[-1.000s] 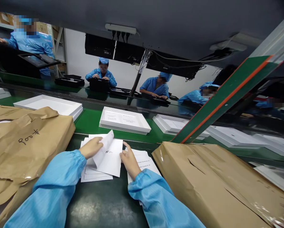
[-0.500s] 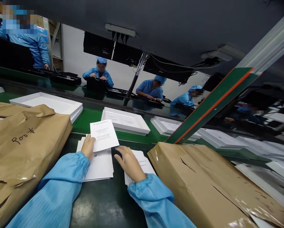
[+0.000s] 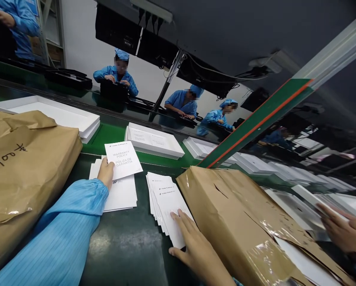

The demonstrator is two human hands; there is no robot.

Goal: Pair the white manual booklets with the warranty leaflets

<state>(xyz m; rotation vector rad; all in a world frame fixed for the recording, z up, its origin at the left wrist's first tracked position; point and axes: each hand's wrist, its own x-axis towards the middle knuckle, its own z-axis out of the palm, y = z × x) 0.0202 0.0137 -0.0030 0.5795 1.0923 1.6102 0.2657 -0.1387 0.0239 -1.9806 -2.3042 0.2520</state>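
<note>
Head view: the left hand [image 3: 105, 173] pinches a warranty leaflet [image 3: 124, 159] by its left edge above a paper stack [image 3: 122, 195] on the table [image 3: 124, 248], while the right hand [image 3: 197, 247], its fingers spread, lies over fanned leaflets [image 3: 165, 198]. Such paper should prove light, bendable, perhaps slick and easily creased, best lifted by an edge or corner. Half a second earlier, the right hand hovered near the warranty leaflet's corner.
</note>
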